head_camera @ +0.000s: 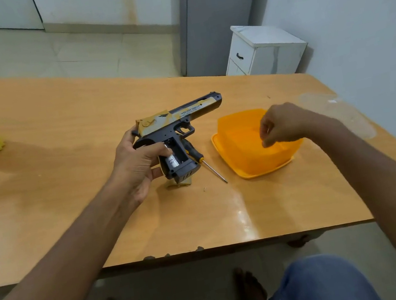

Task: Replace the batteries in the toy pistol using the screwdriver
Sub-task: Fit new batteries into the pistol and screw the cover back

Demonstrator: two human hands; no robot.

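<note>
On the table [58, 136], screwdriver [202, 160] lies between pistol [177, 124] and orange container [251, 146].

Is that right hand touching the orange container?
Cannot tell. In the head view the right hand overlaps the orange container, fingers curled, but neither contact nor gap shows.

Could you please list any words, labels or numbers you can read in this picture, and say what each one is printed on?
"DESERT EAGLE": on the slide of the toy pistol, beside a black bird emblem; the last letters are blurred.
A smaller line of print beneath it: too small to read.
Dark print on the white battery in the open grip: too blurred to read.
</note>
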